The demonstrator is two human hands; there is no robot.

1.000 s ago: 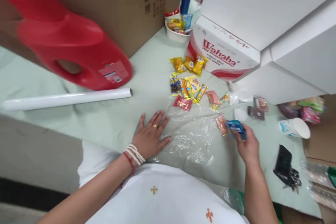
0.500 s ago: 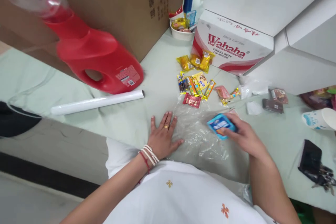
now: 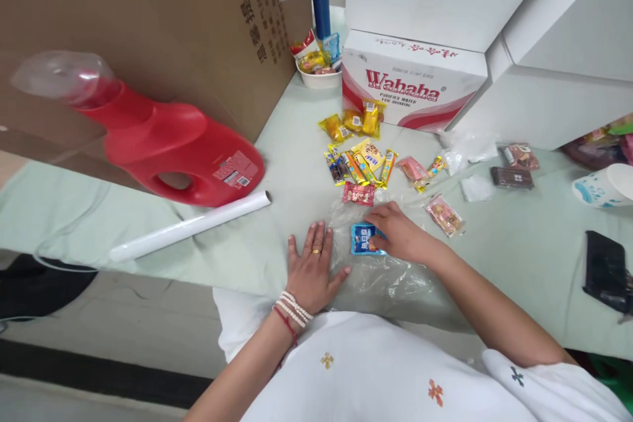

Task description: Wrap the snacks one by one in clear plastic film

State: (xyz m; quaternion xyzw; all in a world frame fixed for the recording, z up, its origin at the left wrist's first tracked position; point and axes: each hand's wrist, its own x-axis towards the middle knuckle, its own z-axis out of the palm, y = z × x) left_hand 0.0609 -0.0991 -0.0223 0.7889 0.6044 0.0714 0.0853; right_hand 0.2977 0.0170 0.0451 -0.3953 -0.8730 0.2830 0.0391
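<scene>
My left hand [image 3: 312,268] lies flat with fingers spread on the left edge of a clear plastic bag [image 3: 390,273] spread on the pale green table. My right hand [image 3: 398,232] holds a small blue snack packet [image 3: 364,239] against the bag's upper part, fingers curled on its right side. Just above it lies a red packet [image 3: 359,193], then a cluster of yellow and striped snack bars [image 3: 359,163].
A red detergent jug [image 3: 173,148] and a white paper roll [image 3: 190,225] lie at left by a big cardboard box [image 3: 163,20]. A Wahaha carton [image 3: 408,82], white boxes, a bowl of snacks [image 3: 319,66], a paper cup [image 3: 603,186], a black phone [image 3: 604,269] and more packets are on the right.
My right hand carried the blue packet leftward from the table's right side and set it down on the plastic bag. My left hand stayed flat on the bag.
</scene>
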